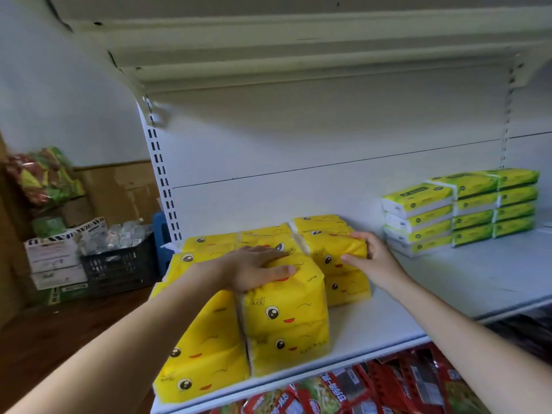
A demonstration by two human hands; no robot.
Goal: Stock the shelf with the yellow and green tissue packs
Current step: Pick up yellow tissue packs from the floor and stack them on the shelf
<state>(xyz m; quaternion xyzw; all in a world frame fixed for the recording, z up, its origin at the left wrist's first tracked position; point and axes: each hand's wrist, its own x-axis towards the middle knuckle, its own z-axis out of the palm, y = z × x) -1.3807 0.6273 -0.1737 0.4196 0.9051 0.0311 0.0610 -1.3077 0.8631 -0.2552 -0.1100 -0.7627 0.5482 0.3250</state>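
"What's nearest us?"

"At 6 o'clock, under the lip of the shelf, there are red snack bags. Just above them at 7, a leaning yellow pack tips against the front yellow pack."

"And the hands?"

"The left hand lies flat on top of that front pack, fingers spread, pressing rather than gripping. The right hand is further in, at 1 o'clock. It pinches the rear yellow pack, thumb on the near face and fingers over the top corner."

"Which way does the pack lie from that grip?"

"At the palm's 9 o'clock, since the hand has its right end. Its length seems to run 6 to 12, though the far end is hidden. The right hand is plainly the nearer one."

"Anything in the way?"

"The front pack sits just beside it at 7, and another yellow pack lies under it. Out to 3 o'clock the shelf is bare. The green packs are stacked at 2, well apart. I'd guess it wants squaring into the row."

"And beyond?"

"Off the shelf at 9 there's a black crate, and the back panel stands at 12."
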